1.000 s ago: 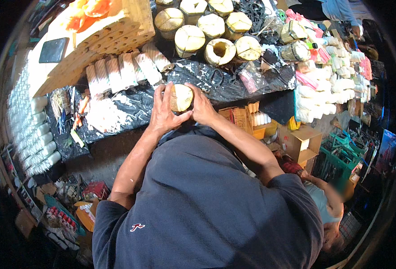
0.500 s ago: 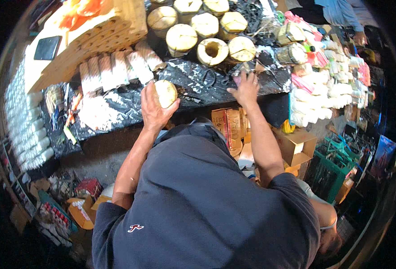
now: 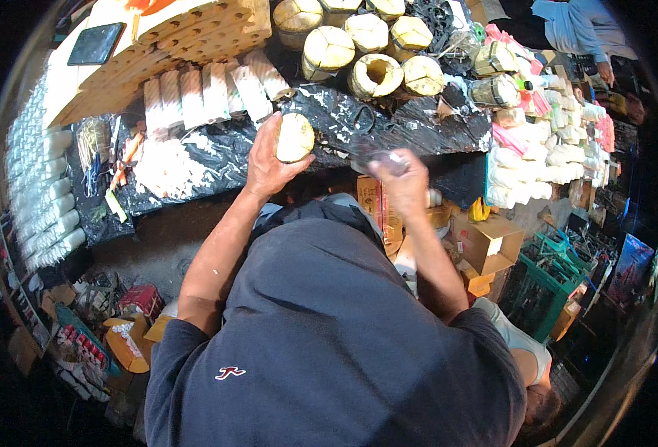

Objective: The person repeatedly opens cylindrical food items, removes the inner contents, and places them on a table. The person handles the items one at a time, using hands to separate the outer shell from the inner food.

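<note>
In my left hand (image 3: 268,165) is a short pale-yellow cylinder (image 3: 296,137), held by its side at the bench's front edge with the round face up. My right hand (image 3: 405,179) is curled and blurred in front of the bench, at the right of the cylinder. Something dark and smeared shows at its fingertips; I cannot make out what. Beyond the hands stand several similar yellow-topped cylinders (image 3: 329,51), and one hollow cylinder (image 3: 376,74) has an open round hole. A dark loop (image 3: 364,118) lies on the black bench covering (image 3: 418,123).
Paper-wrapped rolls (image 3: 213,89) lie at left beside a large holed block (image 3: 195,45) bearing a dark flat device (image 3: 96,45). White bundles (image 3: 522,175) crowd the right. Below are an opened cardboard box (image 3: 485,242) and a green crate (image 3: 541,287). Another person (image 3: 522,343) is at lower right.
My right hand has lifted off the bench and drawn back toward me, its fingers now curled. My left hand still holds the cylinder, slightly further right and up in view. The whole view has shifted a little.
</note>
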The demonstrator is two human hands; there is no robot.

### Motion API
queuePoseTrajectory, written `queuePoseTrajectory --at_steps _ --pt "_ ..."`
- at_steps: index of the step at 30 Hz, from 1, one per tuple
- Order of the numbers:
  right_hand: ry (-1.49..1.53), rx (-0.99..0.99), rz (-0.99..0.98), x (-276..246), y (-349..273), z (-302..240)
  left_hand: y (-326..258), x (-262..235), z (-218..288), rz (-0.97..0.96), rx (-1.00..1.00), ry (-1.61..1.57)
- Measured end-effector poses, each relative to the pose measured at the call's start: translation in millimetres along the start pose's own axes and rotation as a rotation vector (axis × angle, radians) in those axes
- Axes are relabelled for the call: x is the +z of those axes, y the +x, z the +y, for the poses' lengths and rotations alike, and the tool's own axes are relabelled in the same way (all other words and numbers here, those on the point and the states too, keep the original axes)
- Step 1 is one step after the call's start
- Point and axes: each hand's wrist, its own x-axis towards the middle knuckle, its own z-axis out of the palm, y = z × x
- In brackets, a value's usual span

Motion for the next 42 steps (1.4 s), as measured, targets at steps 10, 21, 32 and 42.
queuePoseTrajectory --at_steps 10,21,32,42 --pt "-0.167 -0.299 -0.003 62.2 -16.6 -24.4 -2.6 -1.9 -10.5 -0.016 0.049 -0.071" --pt "-0.213 -0.352 -0.032 63.2 -17.6 -16.9 -2.7 -6.8 -16.1 -0.031 0.101 -0.081" --pt "-0.283 -0.377 -0.124 53.5 -14.2 -4.9 -2.7 -7.0 -18.4 -0.062 0.089 -0.128" --pt "-0.297 -0.212 -0.111 47.4 -10.9 -8.1 -3.7 3.3 -13.8 0.063 0.063 -0.082"
